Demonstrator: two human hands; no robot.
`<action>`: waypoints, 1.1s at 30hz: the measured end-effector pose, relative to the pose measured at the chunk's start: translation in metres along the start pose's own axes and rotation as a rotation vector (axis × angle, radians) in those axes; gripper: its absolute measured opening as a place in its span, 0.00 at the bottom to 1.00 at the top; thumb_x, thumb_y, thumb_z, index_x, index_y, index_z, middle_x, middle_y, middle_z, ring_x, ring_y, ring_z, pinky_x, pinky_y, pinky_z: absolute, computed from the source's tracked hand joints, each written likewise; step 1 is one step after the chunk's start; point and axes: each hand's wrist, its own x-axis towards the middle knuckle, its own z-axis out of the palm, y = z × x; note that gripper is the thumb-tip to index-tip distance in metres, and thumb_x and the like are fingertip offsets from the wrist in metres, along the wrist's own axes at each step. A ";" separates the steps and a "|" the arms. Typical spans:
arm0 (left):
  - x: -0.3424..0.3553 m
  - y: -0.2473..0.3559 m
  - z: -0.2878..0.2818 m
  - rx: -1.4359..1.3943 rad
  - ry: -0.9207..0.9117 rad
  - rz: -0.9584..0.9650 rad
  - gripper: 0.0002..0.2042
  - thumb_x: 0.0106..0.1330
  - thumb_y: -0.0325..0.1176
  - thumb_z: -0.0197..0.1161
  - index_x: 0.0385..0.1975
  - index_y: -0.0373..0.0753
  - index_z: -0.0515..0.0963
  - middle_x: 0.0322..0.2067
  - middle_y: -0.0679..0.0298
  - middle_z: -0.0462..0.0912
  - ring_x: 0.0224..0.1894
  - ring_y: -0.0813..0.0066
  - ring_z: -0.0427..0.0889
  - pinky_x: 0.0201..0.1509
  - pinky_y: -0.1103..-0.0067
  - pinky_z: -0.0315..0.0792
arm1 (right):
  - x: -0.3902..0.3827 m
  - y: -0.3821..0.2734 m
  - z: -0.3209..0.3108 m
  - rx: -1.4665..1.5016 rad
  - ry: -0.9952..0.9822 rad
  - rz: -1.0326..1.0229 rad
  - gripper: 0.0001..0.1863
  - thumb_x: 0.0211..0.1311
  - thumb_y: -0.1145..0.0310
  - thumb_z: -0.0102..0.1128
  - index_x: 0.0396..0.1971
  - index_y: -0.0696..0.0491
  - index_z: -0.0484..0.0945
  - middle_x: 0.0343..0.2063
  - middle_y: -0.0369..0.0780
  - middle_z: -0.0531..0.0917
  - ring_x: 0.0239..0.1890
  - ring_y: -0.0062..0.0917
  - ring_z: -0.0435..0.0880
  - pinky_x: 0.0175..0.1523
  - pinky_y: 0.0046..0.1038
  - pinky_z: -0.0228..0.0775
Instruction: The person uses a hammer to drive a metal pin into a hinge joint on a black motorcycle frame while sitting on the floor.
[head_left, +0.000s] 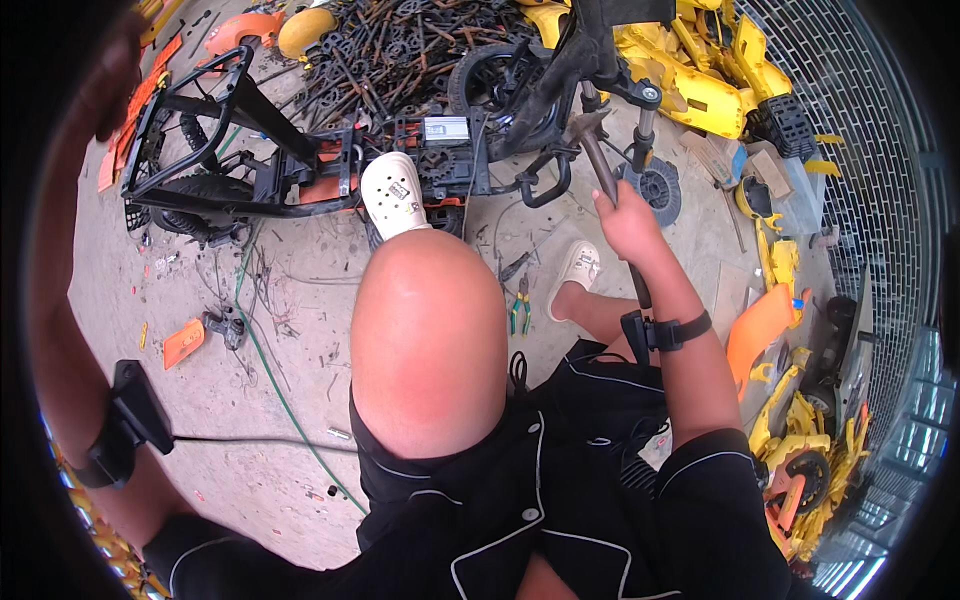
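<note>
Black shirt cloth (500,515) with white piping fills the near edge, and beyond it rises the person's bent left knee (430,330). That leg's cream clog (392,190) rests on a black vehicle frame (450,165), which lies across the far part of the concrete floor (290,400). The right hand (635,228) is wrapped around the handle of a hammer (603,170); the tool slants over the frame's right end, its head farthest from the person. Whether the head touches the frame cannot be told. The left hand (108,75) is raised at the far left, dark against the picture's rim, so its grip cannot be made out. Each forearm wears a black strapped device.

Right of the knee, green-handled pliers (521,306) lie on the floor near the other cream clog (578,268). To the left are an orange panel (184,343) and a long green cord (262,345). Rusty metal parts (400,50) are heaped at the far side, behind the frame, and yellow plastic pieces (690,95) pile up at the far right.
</note>
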 end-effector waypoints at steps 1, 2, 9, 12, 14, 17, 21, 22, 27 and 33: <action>-0.020 -0.004 0.003 0.254 0.062 -0.158 0.10 0.74 0.35 0.56 0.48 0.37 0.76 0.34 0.69 0.78 0.33 0.83 0.73 0.37 0.85 0.68 | 0.001 -0.001 0.000 0.015 -0.014 -0.005 0.23 0.70 0.52 0.56 0.40 0.62 0.75 0.32 0.59 0.83 0.40 0.56 0.83 0.46 0.46 0.73; -0.007 -0.068 0.036 0.347 0.036 -0.234 0.13 0.74 0.37 0.58 0.52 0.38 0.76 0.37 0.71 0.77 0.35 0.85 0.72 0.39 0.85 0.66 | -0.011 0.027 -0.016 -0.008 0.068 0.105 0.24 0.69 0.51 0.56 0.40 0.62 0.75 0.31 0.57 0.83 0.39 0.55 0.83 0.45 0.45 0.73; 0.001 -0.144 0.155 -0.056 -0.041 -0.339 0.08 0.71 0.30 0.57 0.43 0.33 0.77 0.36 0.69 0.79 0.39 0.83 0.74 0.45 0.82 0.71 | -0.024 0.000 -0.024 0.265 0.144 0.033 0.21 0.70 0.53 0.60 0.41 0.60 0.78 0.25 0.44 0.79 0.29 0.31 0.78 0.37 0.33 0.70; 0.045 -0.154 0.217 -0.196 -0.139 -0.349 0.10 0.70 0.33 0.59 0.45 0.34 0.78 0.38 0.68 0.81 0.40 0.81 0.76 0.47 0.81 0.72 | -0.031 -0.002 -0.034 0.321 0.202 0.048 0.20 0.71 0.54 0.59 0.42 0.59 0.77 0.24 0.38 0.76 0.28 0.22 0.73 0.35 0.28 0.68; 0.071 -0.147 0.243 -0.264 -0.171 -0.233 0.11 0.71 0.34 0.60 0.46 0.34 0.79 0.37 0.68 0.80 0.39 0.82 0.76 0.47 0.81 0.72 | -0.035 0.001 -0.035 0.331 0.238 0.049 0.20 0.71 0.53 0.59 0.42 0.59 0.77 0.24 0.38 0.76 0.28 0.21 0.73 0.36 0.28 0.68; 0.083 -0.146 0.266 -0.606 -0.283 -0.202 0.13 0.70 0.34 0.62 0.49 0.35 0.78 0.37 0.68 0.80 0.39 0.83 0.76 0.47 0.81 0.73 | -0.030 -0.004 -0.015 0.153 0.234 0.008 0.20 0.72 0.54 0.56 0.39 0.59 0.73 0.25 0.48 0.80 0.30 0.39 0.82 0.36 0.39 0.71; 0.070 -0.166 0.273 -0.794 -0.523 -0.236 0.15 0.71 0.35 0.61 0.52 0.34 0.76 0.39 0.63 0.82 0.41 0.77 0.79 0.49 0.78 0.74 | -0.009 0.011 -0.005 0.018 0.062 0.049 0.19 0.73 0.56 0.54 0.39 0.59 0.69 0.26 0.57 0.81 0.32 0.57 0.81 0.37 0.48 0.71; 0.061 -0.171 0.275 -0.818 -0.525 -0.239 0.15 0.71 0.36 0.61 0.52 0.33 0.76 0.39 0.61 0.82 0.42 0.76 0.80 0.50 0.78 0.74 | -0.007 0.008 -0.008 0.023 0.037 0.068 0.19 0.73 0.55 0.54 0.39 0.59 0.69 0.26 0.57 0.81 0.32 0.57 0.81 0.37 0.48 0.71; 0.010 -0.217 0.291 -0.925 -0.504 -0.347 0.13 0.73 0.33 0.60 0.52 0.34 0.78 0.43 0.62 0.84 0.48 0.75 0.81 0.56 0.77 0.74 | -0.011 0.012 0.008 -0.063 0.134 -0.040 0.18 0.72 0.57 0.56 0.37 0.59 0.70 0.26 0.56 0.81 0.30 0.54 0.82 0.35 0.46 0.72; -0.037 -0.252 0.326 -1.000 -0.444 -0.538 0.12 0.73 0.34 0.60 0.47 0.33 0.81 0.42 0.60 0.85 0.47 0.71 0.82 0.57 0.75 0.74 | -0.011 0.016 -0.004 0.209 0.097 0.133 0.19 0.71 0.55 0.60 0.42 0.58 0.74 0.21 0.41 0.76 0.25 0.26 0.77 0.31 0.33 0.69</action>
